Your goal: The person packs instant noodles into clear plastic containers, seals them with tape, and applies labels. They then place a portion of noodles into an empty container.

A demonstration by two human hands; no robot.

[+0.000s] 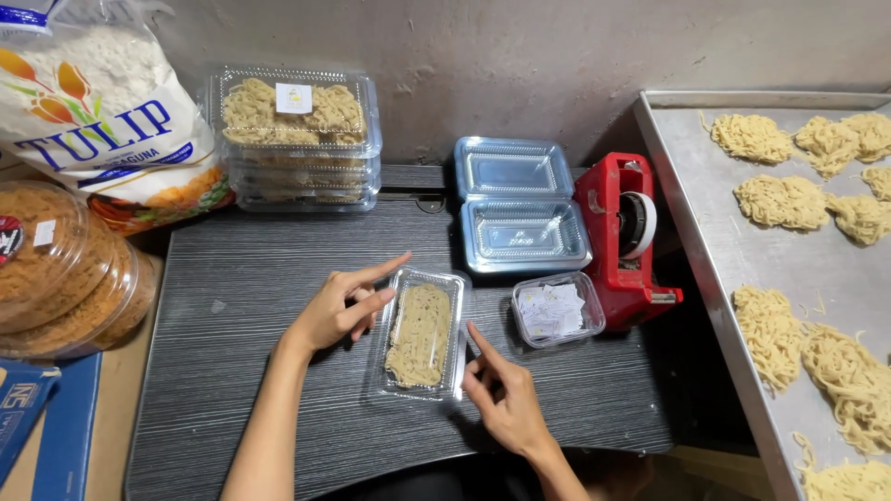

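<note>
Both hands' fingers (371, 289) flank the noodle container (419, 332), near the table edge.

A dark grey table (241, 371) carries noodle boxes (422, 332), empty clear containers (520, 204), a red tape dispenser (624, 237).

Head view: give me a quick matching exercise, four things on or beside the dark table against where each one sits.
Things:
1. closed noodle pack
2. red tape dispenser
3. stack of filled packs
4. loose noodle nests

Places:
A. on the metal tray at the right
B. between the left hand and right hand
C. at the back left, by the flour bag
D. right of the empty open pack

Pairs: 1-B, 2-D, 3-C, 4-A
</note>
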